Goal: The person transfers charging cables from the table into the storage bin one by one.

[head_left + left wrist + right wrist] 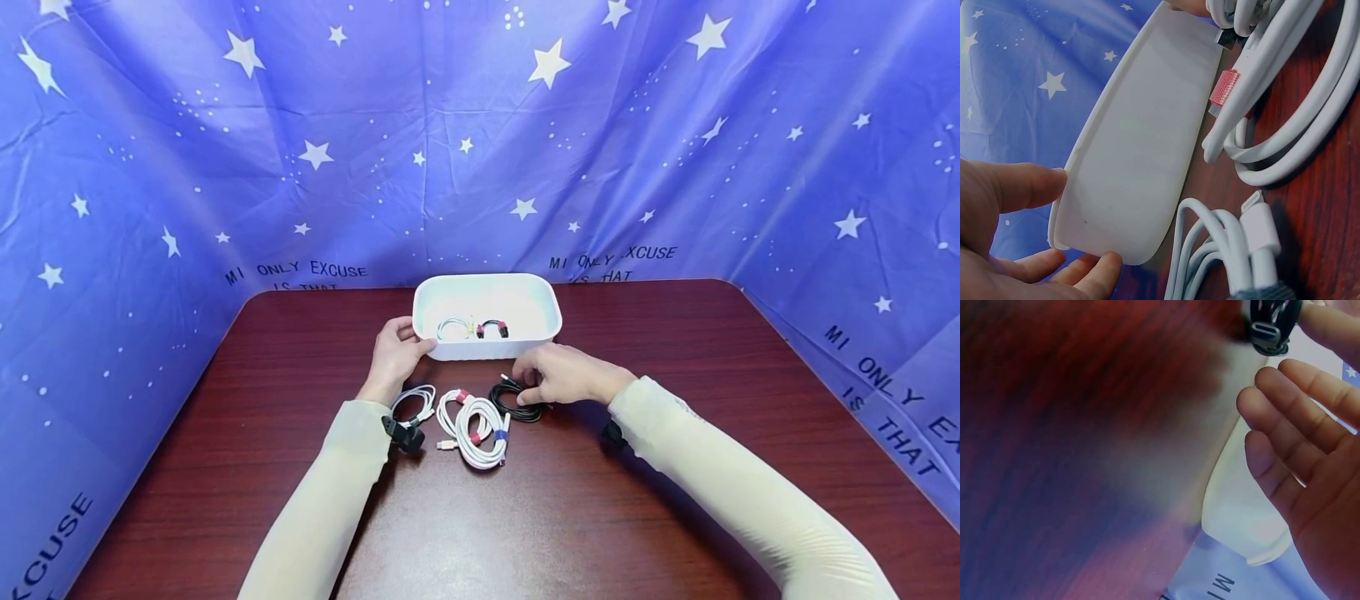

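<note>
A white bin (pixel 483 350) stands at the back of the table. My left hand (pixel 396 354) holds its left front corner, thumb at the rim and fingers against the outer wall. Inside lie a thin pale coiled cable (pixel 442 323) and a short black cable (pixel 503 331) with red bands. My right hand (pixel 566 373) reaches over a coiled black cable (pixel 517 410) before the bin's right end. In the right wrist view, the thumb and fingers stand apart near this black coil (pixel 1267 330); no clear grip shows.
Two thick white coiled cables, one with a blue tie (pixel 501 435) and one with a red tie (pixel 462 396), overlap mid-table. Beside the left wrist lies a thin white coiled cable (pixel 430 400). A blue star-print curtain (pixel 420 108) surrounds the dark red table (pixel 480 542).
</note>
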`<state>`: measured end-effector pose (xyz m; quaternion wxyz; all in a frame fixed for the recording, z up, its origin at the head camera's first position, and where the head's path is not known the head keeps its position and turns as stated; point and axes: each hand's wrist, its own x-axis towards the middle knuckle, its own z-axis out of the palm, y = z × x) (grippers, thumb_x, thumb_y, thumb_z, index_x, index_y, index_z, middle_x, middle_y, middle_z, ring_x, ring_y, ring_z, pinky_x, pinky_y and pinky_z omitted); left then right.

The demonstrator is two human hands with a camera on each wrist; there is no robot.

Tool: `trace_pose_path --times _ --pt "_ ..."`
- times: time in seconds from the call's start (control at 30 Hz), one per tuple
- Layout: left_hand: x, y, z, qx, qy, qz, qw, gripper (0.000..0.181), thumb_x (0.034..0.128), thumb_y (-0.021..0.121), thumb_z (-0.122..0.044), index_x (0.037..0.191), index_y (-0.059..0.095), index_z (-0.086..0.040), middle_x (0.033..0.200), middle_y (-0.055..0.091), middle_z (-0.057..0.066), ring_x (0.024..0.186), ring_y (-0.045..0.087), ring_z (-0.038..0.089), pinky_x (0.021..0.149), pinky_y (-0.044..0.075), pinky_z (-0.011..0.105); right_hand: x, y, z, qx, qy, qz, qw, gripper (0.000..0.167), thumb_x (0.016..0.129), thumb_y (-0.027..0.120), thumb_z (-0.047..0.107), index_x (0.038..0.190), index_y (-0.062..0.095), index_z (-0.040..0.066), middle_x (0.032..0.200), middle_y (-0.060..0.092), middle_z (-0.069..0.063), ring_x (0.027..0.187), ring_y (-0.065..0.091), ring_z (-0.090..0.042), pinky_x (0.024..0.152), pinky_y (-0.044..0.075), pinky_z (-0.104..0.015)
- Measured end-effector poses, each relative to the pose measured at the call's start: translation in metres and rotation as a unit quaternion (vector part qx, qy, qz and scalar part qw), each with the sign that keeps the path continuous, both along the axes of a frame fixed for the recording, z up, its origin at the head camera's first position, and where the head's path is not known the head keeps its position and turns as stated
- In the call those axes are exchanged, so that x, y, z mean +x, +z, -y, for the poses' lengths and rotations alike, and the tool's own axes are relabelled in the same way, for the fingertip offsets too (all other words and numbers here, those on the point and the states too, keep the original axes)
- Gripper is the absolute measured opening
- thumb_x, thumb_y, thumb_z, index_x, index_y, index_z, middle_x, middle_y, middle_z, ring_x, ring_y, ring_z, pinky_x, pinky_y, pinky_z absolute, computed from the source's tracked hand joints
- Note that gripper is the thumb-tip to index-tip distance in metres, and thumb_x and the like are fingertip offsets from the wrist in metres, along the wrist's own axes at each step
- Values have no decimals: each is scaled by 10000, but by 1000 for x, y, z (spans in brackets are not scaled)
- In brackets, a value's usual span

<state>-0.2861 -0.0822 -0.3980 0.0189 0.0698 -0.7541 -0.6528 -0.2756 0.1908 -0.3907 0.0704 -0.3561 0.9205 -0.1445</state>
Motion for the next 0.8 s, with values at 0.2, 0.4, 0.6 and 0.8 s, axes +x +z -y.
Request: trace_pose_path --times 0.2,0.4,0.6,0.8 --pt "1 -1 0 20 15 28 10000 568 804 701 1 1322 467 27 1226 584 208 1066 574 255 902 481 357 1 -4 1 131 -62 34 9999 243 756 775 368 939 681 238 742 591 142 688 541 -32 659 452 -264" --pt "0 -2 0 47 19 13 10000 570 802 701 4 1321 465 33 1225 585 215 1066 572 258 904 477 357 -1 -6 0 159 -12 145 9998 213 774 763 366 927 674 249 637 556 164 606 522 -16 595 438 -260" --pt "-1 -1 0 50 21 -27 10000 579 800 694 14 1327 456 44 1239 572 236 1073 569 270 907 475 364 -3 -9 0 116 85 119 9998 159 791 743 329 912 676 252 604 543 164 578 511 -9 560 428 -253" --pt "-1 -2 0 36 33 2 10000 580 805 694 9 1332 454 36 1243 573 228 1075 571 266 906 476 362 -4 -10 0 103 181 49 9998 147 795 725 287 928 678 246 633 542 158 600 509 -14 572 430 -250"
